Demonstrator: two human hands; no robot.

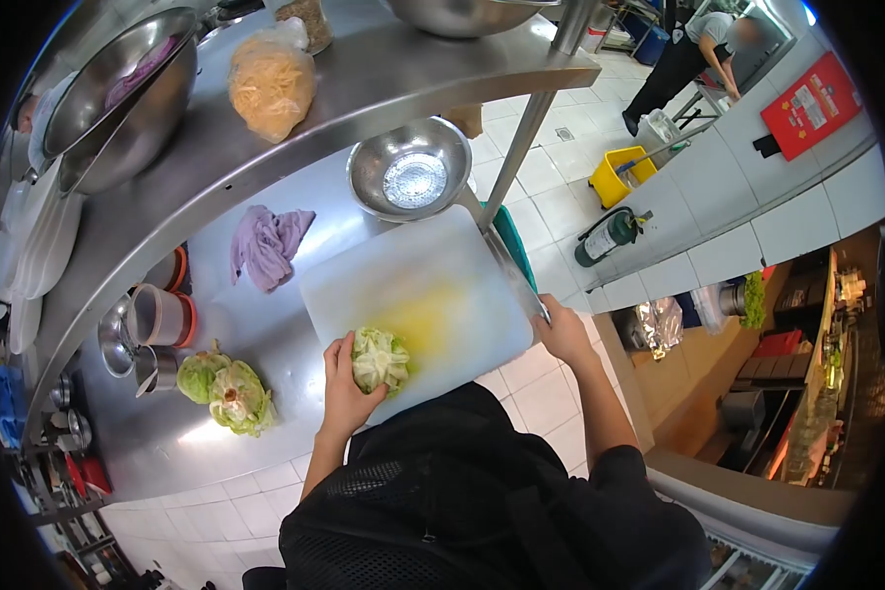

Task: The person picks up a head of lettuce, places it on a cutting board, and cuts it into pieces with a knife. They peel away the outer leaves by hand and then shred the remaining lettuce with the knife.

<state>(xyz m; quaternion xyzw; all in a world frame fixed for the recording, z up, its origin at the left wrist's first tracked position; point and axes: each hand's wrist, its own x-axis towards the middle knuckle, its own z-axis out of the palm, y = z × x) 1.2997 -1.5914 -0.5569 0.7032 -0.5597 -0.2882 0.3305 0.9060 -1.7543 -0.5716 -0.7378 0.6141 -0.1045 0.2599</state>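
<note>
I can read no words or numbers. At far right, pale print (804, 101) on the red panel (836, 81) and a label (622, 228) on the fire extinguisher (596, 243) are too small to make out.

Round my view: 1 steel counter (157, 442), 8 o'clock. 1 raised steel shelf (349, 84), 11 o'clock, with 1 upright post (514, 160) at 1 o'clock. Pale tiled floor (539, 167), also 1 o'clock. White tiled wall (703, 226), 2 o'clock. Warm orange light, 3 o'clock. Beige ledge (752, 492), 4 o'clock.
</note>
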